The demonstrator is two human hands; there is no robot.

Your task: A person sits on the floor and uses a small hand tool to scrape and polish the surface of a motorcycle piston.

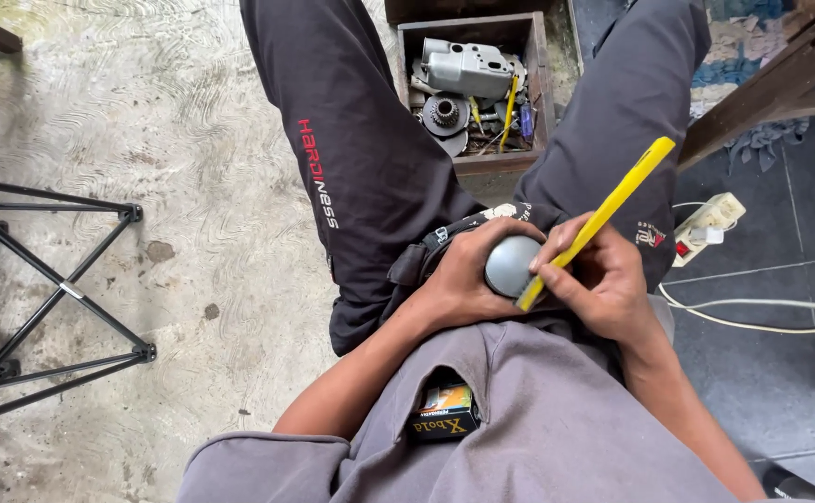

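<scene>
My left hand [463, 279] is wrapped around a rounded grey metal part [510, 265] held in my lap. My right hand [598, 279] grips a long yellow-handled tool [603, 216] like a pen, its lower end pressed against the grey part's right side. The tool's tip is hidden between my fingers. Both hands rest close together over my dark trousers [352, 158].
A wooden box [540, 65] between my knees holds a grey metal housing [468, 65], a gear [443, 112] and small tools. A black folding metal frame [54, 289] stands at left. A white power strip [710, 224] with cable lies at right. A small packet [445, 414] sits in my shirt pocket.
</scene>
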